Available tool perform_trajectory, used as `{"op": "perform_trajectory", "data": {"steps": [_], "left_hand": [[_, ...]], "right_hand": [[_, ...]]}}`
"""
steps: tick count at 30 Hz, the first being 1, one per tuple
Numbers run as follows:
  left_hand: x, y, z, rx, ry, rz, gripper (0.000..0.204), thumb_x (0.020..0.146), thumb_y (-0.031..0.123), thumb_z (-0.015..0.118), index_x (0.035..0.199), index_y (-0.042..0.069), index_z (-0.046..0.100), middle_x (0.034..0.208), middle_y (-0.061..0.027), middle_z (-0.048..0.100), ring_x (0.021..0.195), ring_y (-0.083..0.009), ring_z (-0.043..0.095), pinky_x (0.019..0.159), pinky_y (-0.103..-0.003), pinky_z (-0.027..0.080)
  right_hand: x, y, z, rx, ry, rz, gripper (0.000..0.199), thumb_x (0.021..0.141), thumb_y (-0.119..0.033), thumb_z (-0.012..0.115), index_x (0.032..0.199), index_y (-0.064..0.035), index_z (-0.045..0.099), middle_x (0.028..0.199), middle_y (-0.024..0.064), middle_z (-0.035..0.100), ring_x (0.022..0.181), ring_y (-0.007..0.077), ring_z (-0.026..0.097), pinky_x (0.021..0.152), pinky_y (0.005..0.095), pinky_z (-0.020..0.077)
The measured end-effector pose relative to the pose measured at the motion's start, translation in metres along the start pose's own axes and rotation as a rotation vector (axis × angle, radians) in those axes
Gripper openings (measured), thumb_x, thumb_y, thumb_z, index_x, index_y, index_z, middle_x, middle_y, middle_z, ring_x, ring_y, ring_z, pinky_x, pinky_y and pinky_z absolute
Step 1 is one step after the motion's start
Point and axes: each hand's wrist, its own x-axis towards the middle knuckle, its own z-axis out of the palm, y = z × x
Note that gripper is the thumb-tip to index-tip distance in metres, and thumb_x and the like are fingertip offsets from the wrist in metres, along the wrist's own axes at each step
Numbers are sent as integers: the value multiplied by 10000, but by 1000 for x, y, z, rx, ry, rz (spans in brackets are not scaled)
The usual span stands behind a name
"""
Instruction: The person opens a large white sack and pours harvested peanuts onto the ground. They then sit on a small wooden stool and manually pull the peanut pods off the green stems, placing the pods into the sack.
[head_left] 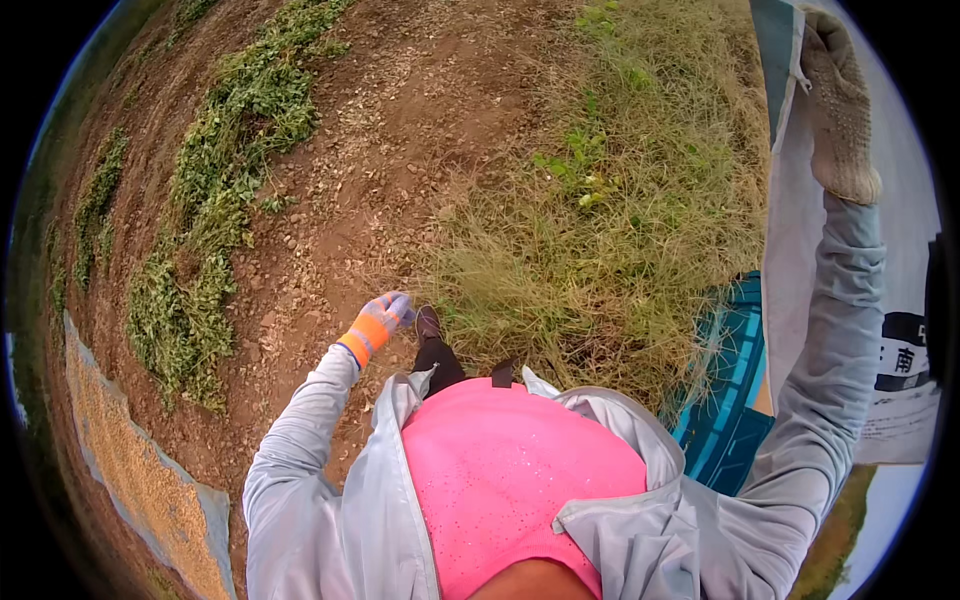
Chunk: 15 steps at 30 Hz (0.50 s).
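Note:
My left hand (376, 322), in an orange and grey glove, hangs low over the bare soil beside my dark shoe (428, 324). Its fingers curl in, and I see nothing in them. Raised at the far right, my right hand (842, 110) wears a beige knitted glove with small grip dots. It is closed on the upper edge of a large white sheet (800, 260) with dark print, which hangs down beside my sleeve. The fingertips are partly hidden, and I cannot tell whether the sheet is a sack or a banner.
A blue-green plastic crate or bin (725, 400) stands by my right side, partly behind the sheet. Dry grass (600, 270) covers the ground ahead right. Rows of pulled green plants (230, 140) lie at left, and pale, spread-out produce (140, 460) rests on a tarp.

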Motion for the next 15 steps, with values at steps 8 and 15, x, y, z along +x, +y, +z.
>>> {"op": "perform_trajectory", "data": {"steps": [8,15], "left_hand": [[-23,-19,-45,-631,29,-175,421,939,389,461,1173,41,508,1006,-151,644,875,-236,639,768,-362,523],[-10,113,-103,-890,-177,-7,547,936,507,402,1227,56,508,1082,-103,608,957,-197,569,850,-331,465]], "right_hand": [[-37,101,269,-180,-471,22,110,881,10,496,975,-35,533,855,45,555,817,127,579,732,262,463],[-94,124,371,-131,-645,50,185,772,90,556,883,-55,531,801,78,569,740,205,583,857,340,470]]}}
